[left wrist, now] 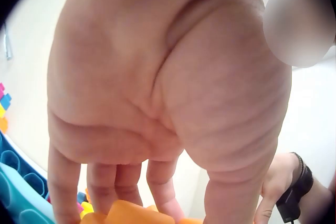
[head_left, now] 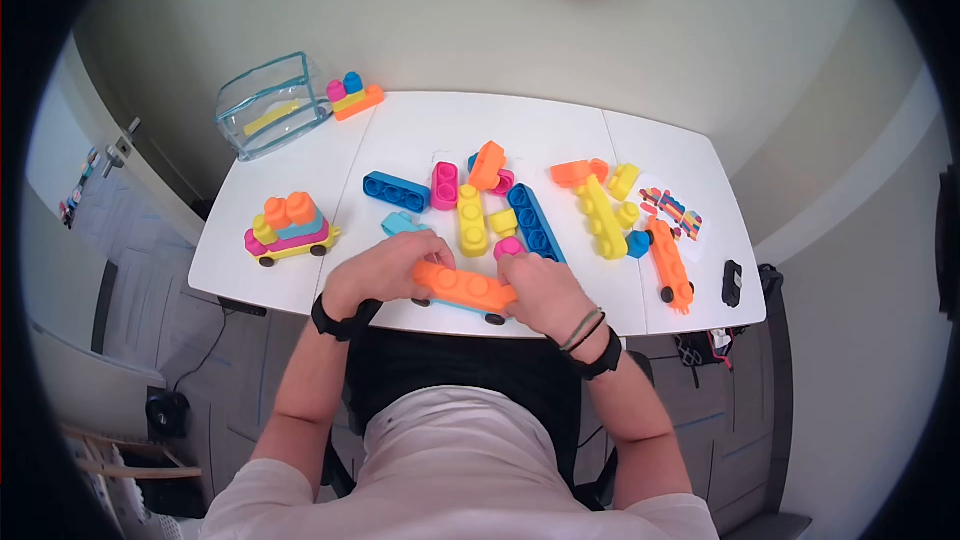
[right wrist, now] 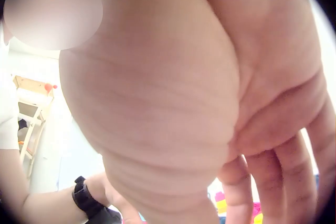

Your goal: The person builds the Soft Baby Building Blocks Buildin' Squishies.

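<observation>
A long orange building block [head_left: 465, 286] with round studs sits over a light blue wheeled base [head_left: 458, 311] near the table's front edge. Black wheels [head_left: 495, 319] show below it. My left hand [head_left: 385, 268] grips the block's left end, thumb on the near side and fingers on the far side. At the other end, my right hand [head_left: 548, 295] holds the block in the same way. In the left wrist view, the orange block [left wrist: 139, 213] shows between thumb and fingers. The right wrist view hides the block behind the hand.
Loose yellow [head_left: 472, 220], blue [head_left: 535, 222] and pink blocks [head_left: 444, 185] lie beyond the hands. A built block car [head_left: 290, 230] stands left; an orange wheeled base [head_left: 669, 265] and picture card [head_left: 685, 210] lie right. A clear case [head_left: 270, 105] stands at the back left.
</observation>
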A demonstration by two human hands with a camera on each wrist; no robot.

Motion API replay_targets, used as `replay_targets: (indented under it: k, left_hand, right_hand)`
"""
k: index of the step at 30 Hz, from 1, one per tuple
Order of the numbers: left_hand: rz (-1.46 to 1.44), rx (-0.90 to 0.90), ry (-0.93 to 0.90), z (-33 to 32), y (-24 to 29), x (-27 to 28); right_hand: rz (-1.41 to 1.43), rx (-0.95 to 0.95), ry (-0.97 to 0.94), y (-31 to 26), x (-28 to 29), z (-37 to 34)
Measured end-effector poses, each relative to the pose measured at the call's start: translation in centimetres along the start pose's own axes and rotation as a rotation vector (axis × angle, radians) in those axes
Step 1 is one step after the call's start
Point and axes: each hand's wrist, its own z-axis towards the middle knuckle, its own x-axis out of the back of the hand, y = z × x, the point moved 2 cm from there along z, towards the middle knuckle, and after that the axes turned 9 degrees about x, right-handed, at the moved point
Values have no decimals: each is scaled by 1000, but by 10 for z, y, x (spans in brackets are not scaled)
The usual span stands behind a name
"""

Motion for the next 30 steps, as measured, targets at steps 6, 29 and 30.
replay_targets:
  k: [6, 29, 30]
  left_hand:
    - [-27, 138, -69, -5, 10, 2]
    - [207, 116, -8, -3, 0, -23]
    - [205, 119, -10, -3, -1, -23]
  right_hand:
    - [27, 4, 7, -1, -5, 3]
    - [24, 43, 50, 17, -31, 14]
    - [26, 43, 47, 15, -31, 14]
